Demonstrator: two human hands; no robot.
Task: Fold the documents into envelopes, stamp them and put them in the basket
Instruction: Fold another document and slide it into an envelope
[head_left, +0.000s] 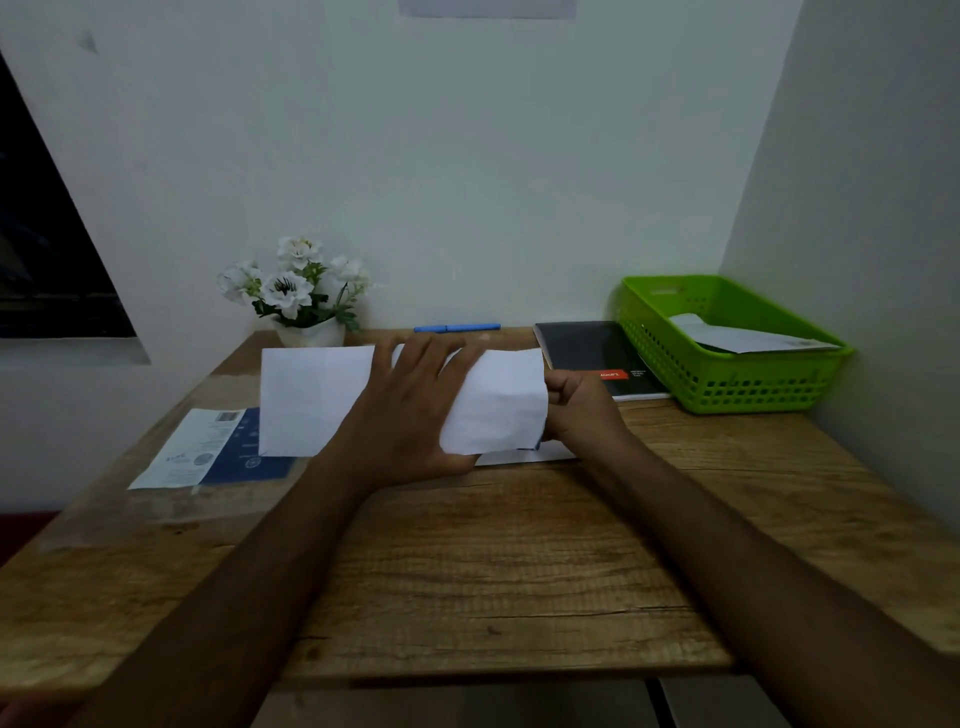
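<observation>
A white sheet of paper (311, 400) lies across the middle of the wooden desk, its right part curled up off the surface. My left hand (410, 415) lies flat on the sheet with fingers spread, pressing it down. My right hand (576, 410) pinches the sheet's lifted right edge. Another white paper (524, 457) peeks out flat beneath that edge. A green plastic basket (753, 389) stands at the back right with a white envelope (748, 338) inside.
A blue and white printed leaflet (218, 452) lies left of the sheet. A black notebook (597, 353) sits beside the basket, a blue pen (457, 328) by the wall, and a pot of white flowers (301, 296) at the back left. Walls close the back and right.
</observation>
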